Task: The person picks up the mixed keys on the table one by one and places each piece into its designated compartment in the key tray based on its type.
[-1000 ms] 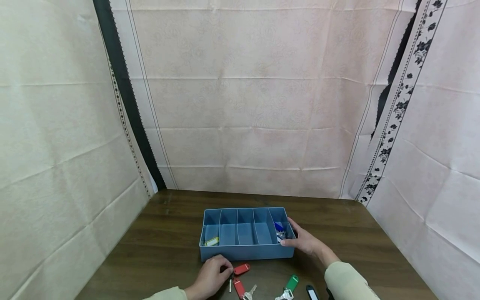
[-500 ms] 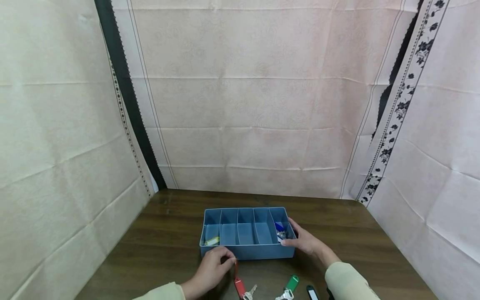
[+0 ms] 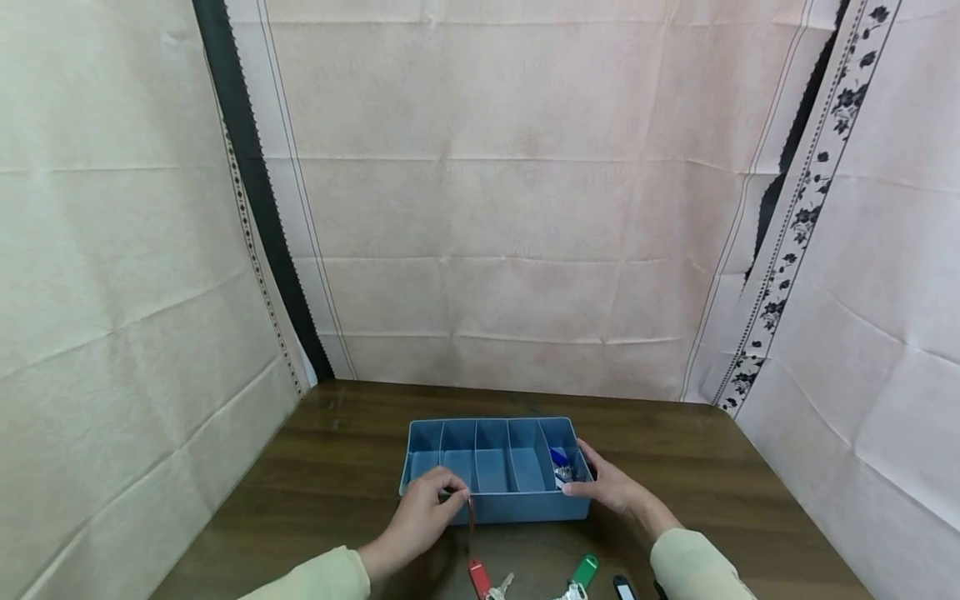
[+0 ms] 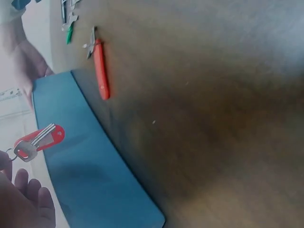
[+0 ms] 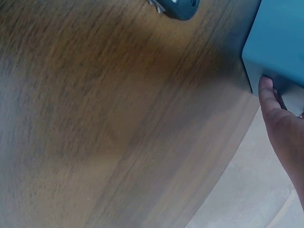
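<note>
My left hand [image 3: 422,515] pinches a key ring just in front of the blue divided box [image 3: 525,507]. From it hangs a red key tag [image 4: 59,134] with a silver key [image 4: 26,151], near the box's front wall. My right hand [image 3: 617,490] holds the box's right end, thumb at the front corner; its thumb [image 5: 267,92] lies against the box wall in the right wrist view. A blue key tag [image 3: 558,456] with keys lies in the rightmost compartment. The left hand covers part of the leftmost compartments.
On the wooden table [image 3: 330,467] before the box lie another red key tag [image 3: 477,575] with a key, a green key tag [image 3: 585,570] with keys, and a black key tag [image 3: 622,587]. Cloth walls [image 3: 480,250] enclose the table's back and sides.
My left hand has lifted the upper red key tag off the table and raised it toward the box's front rim. It now hides the yellow tag in the left compartment. The right hand stays put.
</note>
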### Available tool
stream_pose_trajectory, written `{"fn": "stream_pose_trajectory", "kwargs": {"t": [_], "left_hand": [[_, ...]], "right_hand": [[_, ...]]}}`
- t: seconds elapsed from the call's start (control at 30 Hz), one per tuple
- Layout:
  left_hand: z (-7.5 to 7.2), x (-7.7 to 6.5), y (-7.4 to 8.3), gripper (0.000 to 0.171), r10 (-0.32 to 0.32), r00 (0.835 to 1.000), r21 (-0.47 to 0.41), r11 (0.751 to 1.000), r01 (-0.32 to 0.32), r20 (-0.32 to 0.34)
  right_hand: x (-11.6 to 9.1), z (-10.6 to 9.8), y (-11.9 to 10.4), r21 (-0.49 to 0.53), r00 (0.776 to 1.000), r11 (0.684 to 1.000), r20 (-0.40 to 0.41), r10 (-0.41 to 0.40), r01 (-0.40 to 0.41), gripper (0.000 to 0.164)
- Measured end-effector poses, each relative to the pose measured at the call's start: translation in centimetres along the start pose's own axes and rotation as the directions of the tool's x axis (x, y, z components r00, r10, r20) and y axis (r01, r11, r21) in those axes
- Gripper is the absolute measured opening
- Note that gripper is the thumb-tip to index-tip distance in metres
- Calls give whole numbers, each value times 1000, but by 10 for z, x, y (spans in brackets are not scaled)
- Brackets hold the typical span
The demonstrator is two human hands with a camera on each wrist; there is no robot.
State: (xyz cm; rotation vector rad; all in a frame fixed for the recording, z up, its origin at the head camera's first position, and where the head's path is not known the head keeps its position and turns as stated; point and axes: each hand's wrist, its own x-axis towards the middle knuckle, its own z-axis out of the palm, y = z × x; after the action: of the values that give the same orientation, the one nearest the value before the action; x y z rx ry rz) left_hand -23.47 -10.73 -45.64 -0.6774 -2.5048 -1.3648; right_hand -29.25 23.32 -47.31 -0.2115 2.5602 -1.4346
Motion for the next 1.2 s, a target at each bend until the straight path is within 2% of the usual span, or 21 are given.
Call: {"fn": "stream_pose_trajectory", "kwargs": {"t": [0.2,0.47,0.67,0.87,1.03,1.2], "left_hand": [[-7,14,4,12,-24,1000,-6,1000,24,-20],[-17,32,7,13,-91,993,-45,995,88,-77],[-21,49,-2,12,-100,984,-42,995,95,-145],[-23,66,-9,10,-141,966,-23,990,140,-215],[-24,77,-14,10,-165,953,-2,985,170,-253],[-20,85,-23,10,-162,950,33,984,178,-268]], "right_hand": [[1,0,-1,23,1000,1000,6,1,-1,96],[0,2,-1,32,1000,999,9,3,-4,94],[1,1,-1,34,1000,999,5,7,-8,93],[1,0,-2,31,1000,999,2,17,-17,94],[1,0,-2,30,1000,999,1,21,-21,95],[1,0,-2,27,1000,999,2,23,-23,96]]}}
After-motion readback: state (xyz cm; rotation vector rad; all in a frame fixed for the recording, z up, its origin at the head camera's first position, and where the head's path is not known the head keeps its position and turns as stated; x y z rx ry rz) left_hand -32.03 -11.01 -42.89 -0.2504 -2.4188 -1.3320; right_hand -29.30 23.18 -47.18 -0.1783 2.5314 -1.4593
